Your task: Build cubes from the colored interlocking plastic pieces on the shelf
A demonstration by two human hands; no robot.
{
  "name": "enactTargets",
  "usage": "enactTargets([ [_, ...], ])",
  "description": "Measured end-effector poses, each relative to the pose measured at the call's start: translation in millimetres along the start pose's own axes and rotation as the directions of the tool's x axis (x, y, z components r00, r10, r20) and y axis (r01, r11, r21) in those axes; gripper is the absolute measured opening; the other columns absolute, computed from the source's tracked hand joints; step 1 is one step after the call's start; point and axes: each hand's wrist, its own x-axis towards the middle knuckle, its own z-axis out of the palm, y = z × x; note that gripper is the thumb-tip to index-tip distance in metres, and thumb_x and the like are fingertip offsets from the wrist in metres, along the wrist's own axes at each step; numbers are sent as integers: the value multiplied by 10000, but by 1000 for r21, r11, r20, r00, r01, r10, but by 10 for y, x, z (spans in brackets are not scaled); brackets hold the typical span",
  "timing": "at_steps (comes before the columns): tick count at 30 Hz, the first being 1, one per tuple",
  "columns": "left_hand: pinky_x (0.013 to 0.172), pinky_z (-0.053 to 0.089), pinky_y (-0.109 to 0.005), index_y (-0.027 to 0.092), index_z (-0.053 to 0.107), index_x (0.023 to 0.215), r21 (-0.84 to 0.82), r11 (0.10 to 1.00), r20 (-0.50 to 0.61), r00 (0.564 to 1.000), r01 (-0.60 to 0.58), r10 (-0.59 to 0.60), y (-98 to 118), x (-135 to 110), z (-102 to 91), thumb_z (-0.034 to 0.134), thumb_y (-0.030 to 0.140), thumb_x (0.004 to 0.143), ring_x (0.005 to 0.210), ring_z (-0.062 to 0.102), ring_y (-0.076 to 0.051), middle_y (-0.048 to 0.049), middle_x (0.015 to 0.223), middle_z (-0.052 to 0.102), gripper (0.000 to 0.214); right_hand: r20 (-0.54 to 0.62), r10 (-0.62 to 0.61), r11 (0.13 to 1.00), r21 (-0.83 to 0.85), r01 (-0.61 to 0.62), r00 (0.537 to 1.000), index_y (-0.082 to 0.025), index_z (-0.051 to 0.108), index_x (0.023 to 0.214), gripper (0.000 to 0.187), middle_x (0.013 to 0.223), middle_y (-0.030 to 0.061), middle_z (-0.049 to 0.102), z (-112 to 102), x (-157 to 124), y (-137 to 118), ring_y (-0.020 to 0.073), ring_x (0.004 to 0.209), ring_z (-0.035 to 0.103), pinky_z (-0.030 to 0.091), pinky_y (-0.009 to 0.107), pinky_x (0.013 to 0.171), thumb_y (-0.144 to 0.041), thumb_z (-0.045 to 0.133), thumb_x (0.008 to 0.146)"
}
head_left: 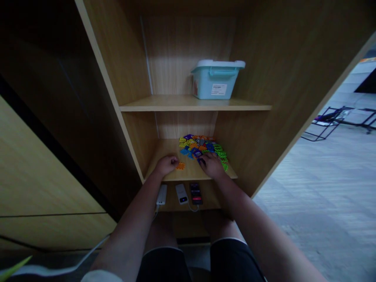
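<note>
My left hand (pixel 167 165) is over the front left of the middle shelf, its fingers curled into a pinch. An orange toy piece with a toothed edge (pixel 180 166) lies right at those fingertips; whether they grip it is hard to see. My right hand (pixel 212 166) is at the front of a pile of colourful interlocking plastic pieces (pixel 194 145), with fingers bent around a dark blue piece (pixel 201 161), mostly covered by the hand. Yellow, blue, orange and purple pieces fill the pile, and green ones (pixel 221 150) line its right side.
A light blue lidded box (pixel 216 80) stands on the upper shelf (pixel 164 102). Below the middle shelf lie a white power bank (pixel 161 194), another white device with a small display (pixel 181 194) and a cabled phone (pixel 196 193). Wooden side panels (pixel 255 78) enclose the shelves.
</note>
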Motion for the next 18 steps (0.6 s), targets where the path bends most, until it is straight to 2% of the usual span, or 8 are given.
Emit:
enactTargets([
  [3,677,422,-292,228,799,964,34,999,9,1000,-6,6,10,-34,18,683,384,962,733,659,-174,-9,834,773,194,32,-63,998,-7,63,998,-245,754,1414,392,1409,149,713,-18,11,-30,335,1318,568,432,473,1112,-298,541,1089],
  [9,675,409,-304,232,781,966,98,995,-17,1000,26,-24,195,-36,92,711,422,965,776,691,-194,-21,866,783,202,33,-200,979,35,199,979,-239,755,1409,406,1532,131,676,-13,96,-63,312,1404,552,420,487,1177,-313,476,1124],
  [14,720,451,-318,241,789,960,136,990,-37,999,38,-34,485,18,288,735,420,960,807,717,-218,-34,881,798,186,-16,-98,995,35,98,995,-226,742,1410,390,1551,152,658,77,203,-49,333,1411,550,410,488,1194,-363,553,1098],
  [18,730,462,-324,233,782,975,128,991,-36,999,28,-24,553,45,330,720,387,969,802,719,-223,-40,888,799,166,-9,-59,997,39,59,998,-227,755,1357,350,1468,151,702,127,232,-6,328,1330,601,420,449,1173,-370,585,1087],
])
